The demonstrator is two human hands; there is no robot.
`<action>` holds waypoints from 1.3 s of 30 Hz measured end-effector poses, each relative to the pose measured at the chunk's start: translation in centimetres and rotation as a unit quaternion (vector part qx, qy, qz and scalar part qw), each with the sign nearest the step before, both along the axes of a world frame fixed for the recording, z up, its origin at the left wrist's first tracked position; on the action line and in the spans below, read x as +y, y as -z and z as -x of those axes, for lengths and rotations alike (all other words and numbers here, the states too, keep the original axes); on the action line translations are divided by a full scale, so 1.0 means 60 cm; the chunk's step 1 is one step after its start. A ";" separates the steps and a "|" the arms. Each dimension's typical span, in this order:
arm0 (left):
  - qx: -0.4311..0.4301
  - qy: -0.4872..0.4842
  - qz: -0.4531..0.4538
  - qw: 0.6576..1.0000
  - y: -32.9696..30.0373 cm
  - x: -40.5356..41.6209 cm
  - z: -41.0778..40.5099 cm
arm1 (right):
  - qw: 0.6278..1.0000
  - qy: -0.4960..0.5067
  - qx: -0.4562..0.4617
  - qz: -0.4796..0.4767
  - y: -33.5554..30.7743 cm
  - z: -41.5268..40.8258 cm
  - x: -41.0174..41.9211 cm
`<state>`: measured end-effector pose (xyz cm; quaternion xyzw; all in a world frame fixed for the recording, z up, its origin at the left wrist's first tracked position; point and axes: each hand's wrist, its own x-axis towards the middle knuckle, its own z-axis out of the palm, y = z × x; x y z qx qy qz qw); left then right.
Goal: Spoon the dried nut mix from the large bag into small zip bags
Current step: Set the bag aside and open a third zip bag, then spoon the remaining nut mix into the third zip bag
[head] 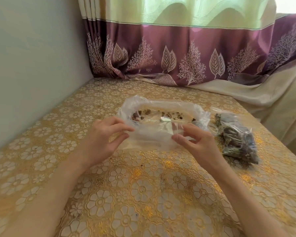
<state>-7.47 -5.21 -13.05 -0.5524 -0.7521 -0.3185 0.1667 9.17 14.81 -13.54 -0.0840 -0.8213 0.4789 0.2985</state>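
Nearly done, judging by contents: large bag point(162, 110) at 12 o'clock on tabletop point(143, 194), only scattered nuts and spoon point(165, 119) inside. Filled zip bags point(236, 135) at 3 o'clock. Left hand point(101, 141) and right hand point(195, 141) pinching an empty small zip bag point(152, 135), unfilled.

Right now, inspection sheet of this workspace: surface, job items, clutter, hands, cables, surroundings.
Surface: table under a gold floral cover.
Job items: large bag open, nearly empty, a few nuts and a spoon inside; small zip bag empty, held up; filled bags lying to the right.
Clutter: nothing seen.
Hands: left hand and right hand pinch the small bag's two ends.
Cables: nothing seen.
Surroundings: purple curtain behind, wall on the left.
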 end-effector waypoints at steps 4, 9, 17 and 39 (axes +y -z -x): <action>0.021 -0.020 -0.024 0.999 -0.006 0.002 -0.010 | 0.999 -0.027 0.011 -0.017 -0.001 0.006 -0.023; 0.082 0.036 0.065 0.994 -0.002 0.031 -0.050 | 0.998 -0.064 0.019 -0.022 -0.001 0.012 -0.046; 0.024 0.069 0.034 0.997 0.004 0.032 -0.053 | 0.995 -0.097 -0.002 -0.026 0.001 0.010 -0.048; -0.228 -0.032 -0.176 0.957 0.002 0.019 -0.036 | 0.905 0.346 -0.152 -0.195 0.031 0.000 0.061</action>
